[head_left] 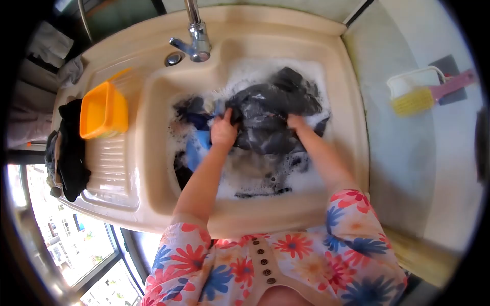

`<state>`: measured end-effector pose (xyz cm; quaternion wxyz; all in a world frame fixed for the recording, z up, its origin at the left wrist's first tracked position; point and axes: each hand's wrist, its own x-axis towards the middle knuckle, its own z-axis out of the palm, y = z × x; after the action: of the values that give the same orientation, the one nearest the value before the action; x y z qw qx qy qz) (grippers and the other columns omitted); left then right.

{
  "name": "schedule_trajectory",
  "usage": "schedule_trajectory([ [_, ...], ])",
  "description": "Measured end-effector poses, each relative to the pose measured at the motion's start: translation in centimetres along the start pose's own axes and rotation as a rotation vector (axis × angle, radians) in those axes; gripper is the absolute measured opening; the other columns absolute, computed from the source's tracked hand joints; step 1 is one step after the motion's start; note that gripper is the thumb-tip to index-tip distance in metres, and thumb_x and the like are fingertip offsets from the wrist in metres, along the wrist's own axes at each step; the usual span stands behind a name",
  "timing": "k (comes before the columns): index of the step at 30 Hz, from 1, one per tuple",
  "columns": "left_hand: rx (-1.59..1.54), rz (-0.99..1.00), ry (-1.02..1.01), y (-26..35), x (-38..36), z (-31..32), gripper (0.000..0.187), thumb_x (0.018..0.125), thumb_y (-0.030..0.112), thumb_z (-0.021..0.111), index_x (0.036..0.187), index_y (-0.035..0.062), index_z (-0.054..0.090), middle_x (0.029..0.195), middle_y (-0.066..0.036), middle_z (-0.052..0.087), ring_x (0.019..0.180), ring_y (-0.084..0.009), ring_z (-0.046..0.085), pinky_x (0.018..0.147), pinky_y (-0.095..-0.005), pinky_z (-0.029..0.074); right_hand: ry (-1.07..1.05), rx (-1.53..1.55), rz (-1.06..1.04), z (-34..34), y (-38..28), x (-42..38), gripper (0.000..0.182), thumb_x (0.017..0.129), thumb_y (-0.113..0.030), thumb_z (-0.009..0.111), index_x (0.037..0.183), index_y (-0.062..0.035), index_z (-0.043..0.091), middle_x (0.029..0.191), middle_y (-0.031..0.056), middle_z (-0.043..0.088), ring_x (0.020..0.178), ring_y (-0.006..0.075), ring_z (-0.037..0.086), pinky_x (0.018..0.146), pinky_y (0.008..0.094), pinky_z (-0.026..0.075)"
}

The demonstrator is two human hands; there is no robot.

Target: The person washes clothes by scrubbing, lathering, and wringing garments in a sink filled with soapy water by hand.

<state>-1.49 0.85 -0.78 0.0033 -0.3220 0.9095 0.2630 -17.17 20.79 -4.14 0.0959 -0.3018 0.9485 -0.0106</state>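
A dark grey wet garment [263, 117] lies bunched in the soapy water of the beige sink [352, 132]. My left hand [223, 128] is closed on its left side, with the fingers over the cloth. On the right side, my right hand [295, 122] grips the same garment, its fingertips partly hidden by the fabric. Blue cloth [193, 153] and other dark clothes float left of my left hand. White suds surround everything, and what lies deeper is hidden.
A chrome faucet [198, 43] stands at the sink's back. On the ribbed drainboard [109, 168] at left are an orange plastic basket [104, 112] and a pile of dark clothes [71, 153]. A yellow-bristled brush [416, 101] with a pink handle hangs on the right wall.
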Motion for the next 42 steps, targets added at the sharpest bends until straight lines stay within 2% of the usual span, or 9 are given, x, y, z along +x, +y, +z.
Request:
schedule_trajectory([
  [9,0.146,-0.056,-0.438,-3.0,3.7,5.9,0.037,0.078,0.031,0.051,0.103,0.0036,0.057,0.100,-0.019,0.058,0.087,-0.0322,0.058,0.076,-0.0381,0.047,-0.269,-0.089,0.106,2.0,2.4,1.8,0.032,0.080,-0.026,0.048,0.089,0.0001,0.062,0.094,0.0214,0.059,0.090,0.0340,0.057,0.078,0.0403,0.046],
  [15,0.174,0.343,-0.450,-3.5,3.8,-2.1,0.039,0.068,0.023,0.059,0.104,0.0073,0.060,0.091,-0.013,0.062,0.077,-0.0254,0.059,0.068,-0.0356,0.048,-0.489,-0.120,-0.087,-6.5,0.0,-0.5,0.033,0.079,-0.027,0.049,0.090,0.0008,0.062,0.093,0.0214,0.059,0.089,0.0343,0.057,0.078,0.0405,0.046],
  [17,-0.194,0.174,-0.631,-3.4,2.8,-6.6,0.040,0.066,0.014,0.058,0.106,0.0106,0.060,0.087,-0.010,0.062,0.073,-0.0209,0.059,0.065,-0.0329,0.048,-0.331,0.013,0.032,-13.7,-1.8,-1.9,0.030,0.072,-0.021,0.053,0.087,0.0022,0.063,0.094,0.0209,0.060,0.091,0.0334,0.058,0.079,0.0406,0.046],
  [20,-0.243,-0.050,-0.591,-2.4,1.2,-15.5,0.040,0.062,0.006,0.055,0.101,0.0106,0.062,0.075,-0.005,0.060,0.057,-0.0119,0.053,0.045,-0.0245,0.042,-0.117,0.269,0.178,-18.7,0.5,-1.2,0.026,0.072,-0.019,0.052,0.087,-0.0007,0.063,0.081,0.0201,0.062,0.063,0.0279,0.063,0.055,0.0357,0.052],
  [25,-0.395,0.001,-0.494,-4.2,-0.4,-25.6,0.042,0.062,0.004,0.050,0.103,0.0051,0.060,0.074,-0.003,0.059,0.059,-0.0086,0.051,0.047,-0.0217,0.042,0.202,0.753,0.268,-24.7,1.4,-1.1,0.021,0.077,-0.013,0.047,0.085,-0.0012,0.062,0.069,0.0163,0.062,0.047,0.0253,0.059,0.044,0.0315,0.048],
  [28,-0.323,0.064,-0.383,-5.8,-1.9,-25.5,0.041,0.061,-0.001,0.049,0.100,0.0032,0.060,0.076,-0.004,0.060,0.065,-0.0111,0.054,0.054,-0.0233,0.044,0.033,0.640,0.383,-22.4,2.1,-1.7,0.020,0.073,-0.008,0.047,0.085,-0.0048,0.063,0.070,0.0139,0.062,0.055,0.0238,0.061,0.049,0.0312,0.048],
  [32,-0.336,0.205,-0.423,-7.4,-4.4,-22.5,0.043,0.061,-0.005,0.047,0.101,0.0040,0.060,0.079,-0.004,0.060,0.073,-0.0127,0.055,0.065,-0.0222,0.044,0.344,0.245,0.023,-18.2,3.3,-2.0,0.029,0.064,0.000,0.045,0.084,-0.0120,0.064,0.071,0.0096,0.060,0.071,0.0199,0.061,0.066,0.0311,0.046],
  [37,-0.582,0.210,-0.722,-9.0,-5.3,-21.2,0.043,0.062,-0.005,0.043,0.102,0.0012,0.060,0.079,-0.003,0.059,0.077,-0.0136,0.055,0.072,-0.0208,0.042,0.225,0.885,-0.106,-18.9,3.7,-2.3,0.024,0.063,0.004,0.043,0.077,-0.0046,0.061,0.066,0.0065,0.058,0.060,0.0163,0.054,0.059,0.0269,0.043],
  [42,-0.602,-0.143,-0.955,-10.1,-6.0,-18.5,0.033,0.069,0.003,0.046,0.099,0.0005,0.060,0.078,-0.002,0.059,0.073,-0.0092,0.054,0.064,-0.0203,0.042,-0.229,1.076,0.082,-19.3,2.1,-4.5,0.020,0.064,0.006,0.041,0.072,-0.0023,0.058,0.065,0.0025,0.055,0.057,0.0126,0.052,0.052,0.0246,0.041],
])
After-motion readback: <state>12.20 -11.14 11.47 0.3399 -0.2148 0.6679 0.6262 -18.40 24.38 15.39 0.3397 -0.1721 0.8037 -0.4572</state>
